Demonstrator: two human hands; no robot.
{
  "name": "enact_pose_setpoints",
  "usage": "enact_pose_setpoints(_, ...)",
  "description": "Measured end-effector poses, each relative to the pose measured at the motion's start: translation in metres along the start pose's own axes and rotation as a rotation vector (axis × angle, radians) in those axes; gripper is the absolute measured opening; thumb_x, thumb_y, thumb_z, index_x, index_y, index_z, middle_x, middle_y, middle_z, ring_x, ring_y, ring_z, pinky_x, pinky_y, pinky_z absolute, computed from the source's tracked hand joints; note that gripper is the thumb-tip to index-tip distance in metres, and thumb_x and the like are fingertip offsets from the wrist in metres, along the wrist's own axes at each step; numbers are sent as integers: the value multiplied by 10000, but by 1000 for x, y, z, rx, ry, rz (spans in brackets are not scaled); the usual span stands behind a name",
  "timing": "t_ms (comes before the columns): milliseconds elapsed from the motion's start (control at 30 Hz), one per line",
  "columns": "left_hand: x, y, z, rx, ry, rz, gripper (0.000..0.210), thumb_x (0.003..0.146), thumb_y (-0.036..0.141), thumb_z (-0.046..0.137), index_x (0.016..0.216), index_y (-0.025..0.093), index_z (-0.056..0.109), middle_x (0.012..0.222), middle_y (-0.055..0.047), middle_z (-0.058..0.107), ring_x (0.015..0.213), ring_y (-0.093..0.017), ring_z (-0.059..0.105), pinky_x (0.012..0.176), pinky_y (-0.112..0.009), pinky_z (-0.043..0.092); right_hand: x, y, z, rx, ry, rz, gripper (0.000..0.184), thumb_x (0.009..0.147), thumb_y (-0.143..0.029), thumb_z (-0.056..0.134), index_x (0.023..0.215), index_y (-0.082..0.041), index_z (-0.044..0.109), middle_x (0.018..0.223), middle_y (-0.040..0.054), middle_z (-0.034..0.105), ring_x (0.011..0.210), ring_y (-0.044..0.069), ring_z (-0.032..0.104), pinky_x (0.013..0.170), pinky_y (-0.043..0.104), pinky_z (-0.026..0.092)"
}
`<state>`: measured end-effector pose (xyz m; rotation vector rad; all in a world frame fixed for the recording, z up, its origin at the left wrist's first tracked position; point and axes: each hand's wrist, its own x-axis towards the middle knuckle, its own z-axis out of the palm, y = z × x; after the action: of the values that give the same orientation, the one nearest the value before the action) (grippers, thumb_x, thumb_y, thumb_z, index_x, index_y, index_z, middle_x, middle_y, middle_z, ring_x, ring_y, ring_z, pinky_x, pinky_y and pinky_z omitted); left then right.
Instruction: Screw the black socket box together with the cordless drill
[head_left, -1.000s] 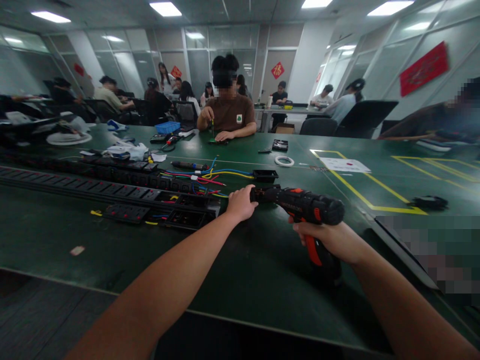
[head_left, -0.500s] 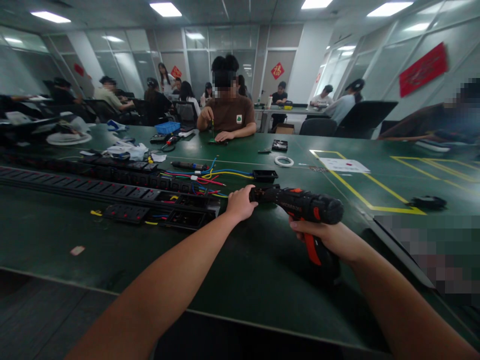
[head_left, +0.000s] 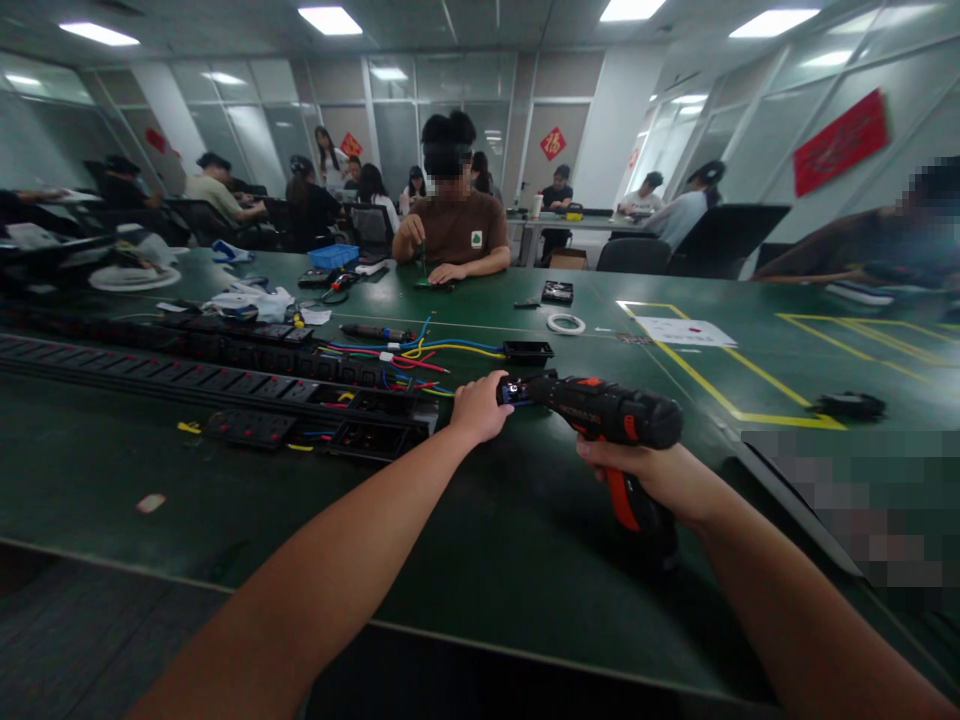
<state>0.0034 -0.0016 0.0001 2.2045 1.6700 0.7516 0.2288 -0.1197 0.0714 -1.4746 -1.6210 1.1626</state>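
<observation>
My right hand (head_left: 637,470) is wrapped round the grip of a black and orange cordless drill (head_left: 622,410), which points left above the table. My left hand (head_left: 478,408) is closed on a small black part (head_left: 514,390) at the drill's front end. Light falls on that part; its exact kind and the bit's contact with it cannot be made out. To the left of my left hand lie long black power strips (head_left: 225,385), with open end boxes (head_left: 379,437) and coloured wires (head_left: 450,347) about them. Behind the drill's tip is a black open-topped housing (head_left: 529,351).
Opposite me a person in a brown shirt (head_left: 454,230) works with a thin tool. On the green table (head_left: 450,560) are a tape roll (head_left: 565,324), a paper sheet (head_left: 686,332), a blue basket (head_left: 334,257) and a black coil (head_left: 851,405). A dark-edged panel (head_left: 795,500) lies at right.
Light now shows on the black part at the drill's front end, which was dark before. Both hands keep their hold, and the view has shifted very slightly.
</observation>
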Motion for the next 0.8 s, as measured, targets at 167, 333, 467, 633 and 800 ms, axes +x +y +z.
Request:
enact_pose_setpoints(167, 1, -1, 1, -1, -3, 1, 589, 890, 322, 757, 1437, 288, 542, 1392, -86, 684, 1280, -298, 629, 1097, -439, 422, 0, -1, 1, -7, 6, 10, 353, 721, -499, 816, 898, -206, 728, 698, 7, 666, 671, 221, 608, 645, 357, 465)
enact_pose_setpoints(333, 1, -2, 2, 4, 4, 6, 590, 890, 324, 755, 1439, 280, 543, 1396, -89, 682, 1277, -303, 630, 1094, -441, 426, 0, -1, 1, -8, -3, -6, 358, 719, -499, 820, 893, -200, 726, 691, 5, 660, 661, 213, 599, 636, 352, 466)
enact_pose_setpoints(467, 1, -3, 3, 12, 11, 14, 598, 888, 327, 754, 1444, 273, 542, 1381, -83, 691, 1256, -303, 641, 1089, -439, 432, -1, -1, 1, -11, -4, 0, 371, 720, -503, 823, 902, -194, 727, 695, 5, 660, 665, 213, 601, 638, 352, 467)
enact_pose_setpoints(633, 2, -2, 3, 23, 11, 10, 599, 885, 330, 752, 1444, 266, 546, 1369, -86, 698, 1249, -307, 645, 1078, -443, 441, -1, -1, 1, 0, 1, 16, 375, 708, -500, 829, 914, -203, 729, 698, 0, 659, 673, 217, 604, 651, 358, 471)
enact_pose_setpoints(800, 1, -1, 2, 14, 14, 8, 597, 887, 330, 752, 1445, 269, 550, 1392, -82, 690, 1260, -304, 642, 1086, -437, 442, -2, -3, 2, -9, -10, 7, 353, 724, -498, 818, 893, -201, 728, 679, -2, 655, 657, 209, 599, 637, 349, 460)
